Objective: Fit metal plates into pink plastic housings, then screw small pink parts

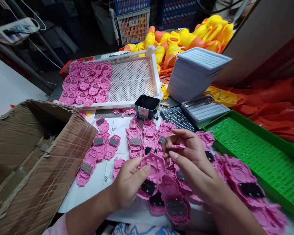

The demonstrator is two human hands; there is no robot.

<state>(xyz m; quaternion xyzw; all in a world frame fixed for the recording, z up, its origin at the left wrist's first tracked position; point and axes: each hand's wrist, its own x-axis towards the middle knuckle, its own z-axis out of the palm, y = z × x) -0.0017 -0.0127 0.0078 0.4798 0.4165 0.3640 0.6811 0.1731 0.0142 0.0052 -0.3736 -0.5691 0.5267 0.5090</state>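
Nearby, a cardboard box (61, 160) flanks the left hand (128, 182).

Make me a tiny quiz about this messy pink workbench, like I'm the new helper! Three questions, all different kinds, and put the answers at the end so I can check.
1. True or false: the left hand is holding a pink piece.
2. Which colour is the long tray on the right side of the picture?
A) blue
B) green
C) brown
3. Fill in the missing word: in the white tray, the grouped pink pieces lie on the ____ side, as you look at the picture.

Key: 1. true; 2. B; 3. left
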